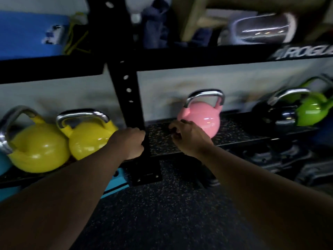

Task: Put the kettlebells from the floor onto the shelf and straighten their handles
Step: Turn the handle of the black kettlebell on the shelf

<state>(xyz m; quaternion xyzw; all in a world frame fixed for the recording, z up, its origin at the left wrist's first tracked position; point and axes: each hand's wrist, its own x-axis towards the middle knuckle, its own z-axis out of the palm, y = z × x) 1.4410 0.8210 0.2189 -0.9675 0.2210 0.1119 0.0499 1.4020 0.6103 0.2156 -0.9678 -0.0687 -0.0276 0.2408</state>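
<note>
A black steel shelf (234, 139) with a speckled rubber mat carries glossy round kettlebells: two yellow kettlebells (38, 147), a pink kettlebell (201, 120), a black kettlebell (277, 114) and a green kettlebell (311, 110), all with chrome handles. The left hand (131, 143) is curled closed beside the upright post (131, 98); the right hand (187, 136) is loosely curled, empty, just before the pink one.

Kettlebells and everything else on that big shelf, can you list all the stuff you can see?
Yellow kettlebells: two, yellow, shelf left of the post.
Pink kettlebell: one, pink, speckled shelf mat, right of the post.
Black kettlebell: one, black, shelf far right.
Green kettlebell: one at least, green, beside the black one; blurred.
Post: one, black with holes, middle.
Blue mat: one, blue, upper shelf left.
Floor: dark, speckled.
Left hand: closed around the post.
Right hand: on the shelf edge, by the pink kettlebell, holding nothing.
</note>
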